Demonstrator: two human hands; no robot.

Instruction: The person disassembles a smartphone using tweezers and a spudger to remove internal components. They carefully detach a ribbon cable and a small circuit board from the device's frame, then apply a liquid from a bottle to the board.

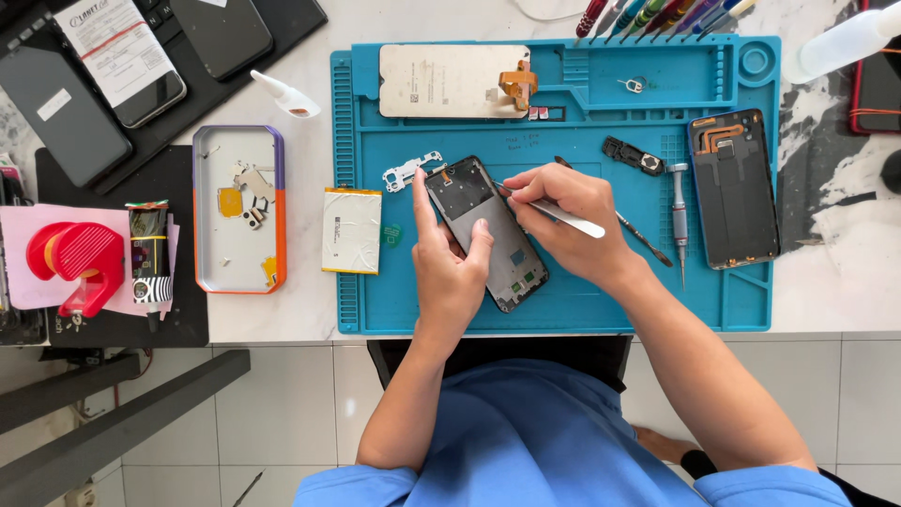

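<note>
Left hand (450, 268) gripping phone frame (483, 230) on blue mat (563, 300), long axis running up-left to down-right; right hand (568, 221) pinching tweezers (563, 214), tip touching frame's upper right edge, nearer one

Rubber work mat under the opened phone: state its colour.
The ridged rubber work mat is bright blue, seen in the head view, the only one.

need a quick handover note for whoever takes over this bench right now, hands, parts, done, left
Left hand grips the opened phone frame, tilted over the blue mat. Right hand holds metal tweezers, tip at the frame's upper edge.
Done: back cover, battery, screen panel and small bracket lie off the phone; loose bits sit in the tray.
Left: frame not yet bare, small parts near its lower end. Screwdriver lies to the right.
</note>
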